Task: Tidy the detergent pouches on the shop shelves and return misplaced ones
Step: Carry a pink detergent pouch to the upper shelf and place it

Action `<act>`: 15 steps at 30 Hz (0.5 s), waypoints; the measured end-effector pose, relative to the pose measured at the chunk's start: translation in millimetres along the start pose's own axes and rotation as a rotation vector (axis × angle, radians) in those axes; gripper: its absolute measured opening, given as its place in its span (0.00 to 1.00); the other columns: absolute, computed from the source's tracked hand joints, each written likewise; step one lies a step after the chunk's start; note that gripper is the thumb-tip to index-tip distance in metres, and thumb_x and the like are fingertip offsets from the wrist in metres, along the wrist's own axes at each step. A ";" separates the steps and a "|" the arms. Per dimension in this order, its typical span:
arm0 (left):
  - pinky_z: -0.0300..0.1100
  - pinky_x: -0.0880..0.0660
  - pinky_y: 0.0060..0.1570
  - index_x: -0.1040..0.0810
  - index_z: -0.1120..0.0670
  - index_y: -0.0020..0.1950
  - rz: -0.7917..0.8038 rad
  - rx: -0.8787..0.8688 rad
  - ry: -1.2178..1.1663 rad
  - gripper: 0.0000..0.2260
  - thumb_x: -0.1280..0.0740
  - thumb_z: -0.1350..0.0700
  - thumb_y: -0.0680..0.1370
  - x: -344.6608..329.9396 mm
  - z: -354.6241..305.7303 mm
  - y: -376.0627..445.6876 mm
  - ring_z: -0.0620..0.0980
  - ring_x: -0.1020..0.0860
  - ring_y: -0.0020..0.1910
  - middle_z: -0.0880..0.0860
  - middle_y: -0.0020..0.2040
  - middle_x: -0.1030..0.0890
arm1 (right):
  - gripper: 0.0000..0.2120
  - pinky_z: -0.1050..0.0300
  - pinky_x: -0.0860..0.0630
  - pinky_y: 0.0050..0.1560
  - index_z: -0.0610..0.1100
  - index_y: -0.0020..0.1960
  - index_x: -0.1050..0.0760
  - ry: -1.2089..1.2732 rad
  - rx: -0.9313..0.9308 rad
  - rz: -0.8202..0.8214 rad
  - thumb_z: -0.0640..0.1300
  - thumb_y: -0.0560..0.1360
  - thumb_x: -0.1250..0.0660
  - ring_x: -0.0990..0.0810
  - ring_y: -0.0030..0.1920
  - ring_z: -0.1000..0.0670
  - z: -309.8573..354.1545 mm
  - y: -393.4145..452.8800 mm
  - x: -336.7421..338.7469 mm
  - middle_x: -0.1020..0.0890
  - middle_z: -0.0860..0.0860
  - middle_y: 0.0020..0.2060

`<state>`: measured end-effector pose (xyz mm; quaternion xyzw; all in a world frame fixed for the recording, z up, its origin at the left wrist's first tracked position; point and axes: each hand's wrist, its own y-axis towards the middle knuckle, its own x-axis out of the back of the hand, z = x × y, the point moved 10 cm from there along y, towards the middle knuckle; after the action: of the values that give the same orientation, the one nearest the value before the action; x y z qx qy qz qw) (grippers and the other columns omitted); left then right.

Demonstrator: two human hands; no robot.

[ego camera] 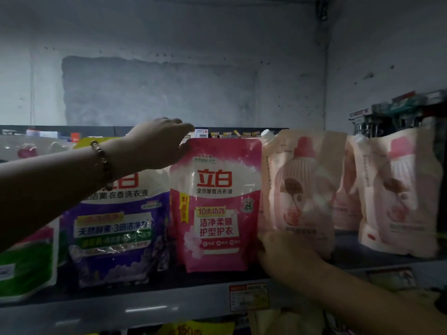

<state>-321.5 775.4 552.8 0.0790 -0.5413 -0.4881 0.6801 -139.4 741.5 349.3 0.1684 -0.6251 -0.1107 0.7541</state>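
I've got the shelf (pixel 154 308) running left to right across my view, a row of pouches standing on it against the grey wall. Purple pouch (pixel 116 228) stands upright left of centre, half behind my forearm. Beside it, touching, the pink pouch (pixel 215 206) stands upright, long axis vertical, printed front facing me, top edge up. Right of that the pale pink spouted pouch (pixel 302 189) stands upright, cap at its top-left corner. My left hand (pixel 162 143) pinches the pink pouch's top-left corner, fingers curled over it. My right hand (pixel 280 250) grips the pale pouch's bottom-left corner. A price tag (pixel 249 297) sits on the shelf edge.
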 end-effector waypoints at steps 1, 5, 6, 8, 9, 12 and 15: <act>0.48 0.22 0.50 0.31 0.53 0.74 -0.017 -0.022 0.014 0.23 0.39 0.46 0.81 1.3 -5.7 -1.8 0.56 0.20 0.57 0.57 0.65 0.22 | 0.08 0.55 0.23 0.51 0.51 0.53 0.25 -0.006 0.036 -0.034 0.52 0.80 0.40 0.22 0.46 0.53 5.1 -3.5 9.1 0.20 0.53 0.47; 0.53 0.28 0.64 0.40 0.51 0.79 -0.137 -0.161 0.035 0.29 0.40 0.42 0.81 7.9 -57.3 -5.1 0.57 0.27 0.69 0.56 0.74 0.30 | 0.15 0.53 0.26 0.60 0.50 0.61 0.26 -0.176 0.145 -0.263 0.53 0.77 0.37 0.22 0.59 0.49 12.7 -18.2 54.6 0.20 0.51 0.57; 0.53 0.30 0.66 0.40 0.50 0.80 -0.143 -0.180 0.015 0.29 0.40 0.42 0.81 7.4 -68.8 -2.9 0.56 0.29 0.71 0.55 0.75 0.31 | 0.19 0.50 0.30 0.65 0.48 0.66 0.28 -0.242 0.145 -0.287 0.53 0.77 0.37 0.25 0.65 0.46 9.8 -19.3 62.8 0.22 0.49 0.63; 0.52 0.32 0.69 0.41 0.49 0.80 -0.165 -0.222 -0.025 0.30 0.41 0.41 0.81 7.6 -89.8 3.6 0.56 0.31 0.73 0.54 0.77 0.33 | 0.25 0.49 0.42 0.73 0.47 0.73 0.35 -0.343 0.123 -0.279 0.53 0.78 0.40 0.37 0.75 0.44 -3.2 -16.9 72.7 0.34 0.46 0.74; 0.52 0.33 0.69 0.41 0.49 0.80 -0.179 -0.244 -0.039 0.30 0.41 0.40 0.81 8.4 -99.7 9.4 0.56 0.32 0.73 0.54 0.77 0.34 | 0.27 0.49 0.47 0.75 0.47 0.76 0.40 -0.362 0.100 -0.270 0.53 0.79 0.42 0.42 0.77 0.44 -13.2 -15.0 76.6 0.40 0.46 0.77; 0.52 0.34 0.70 0.43 0.49 0.80 -0.189 -0.274 -0.050 0.30 0.42 0.39 0.81 8.4 -123.1 34.3 0.55 0.34 0.75 0.54 0.78 0.36 | 0.30 0.52 0.51 0.76 0.48 0.78 0.48 -0.391 0.048 -0.292 0.52 0.80 0.41 0.46 0.78 0.46 -38.7 -16.8 92.6 0.45 0.48 0.79; 0.54 0.32 0.69 0.42 0.50 0.80 -0.197 -0.289 -0.060 0.29 0.42 0.40 0.82 4.4 -143.6 61.9 0.56 0.31 0.73 0.56 0.76 0.33 | 0.29 0.52 0.45 0.75 0.48 0.77 0.45 -0.363 0.008 -0.295 0.52 0.79 0.39 0.43 0.77 0.46 -60.4 -22.4 105.9 0.41 0.48 0.77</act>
<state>-169.1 743.4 537.3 0.0183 -0.4752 -0.6271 0.6169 -58.8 687.9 426.6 0.2384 -0.7195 -0.2457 0.6042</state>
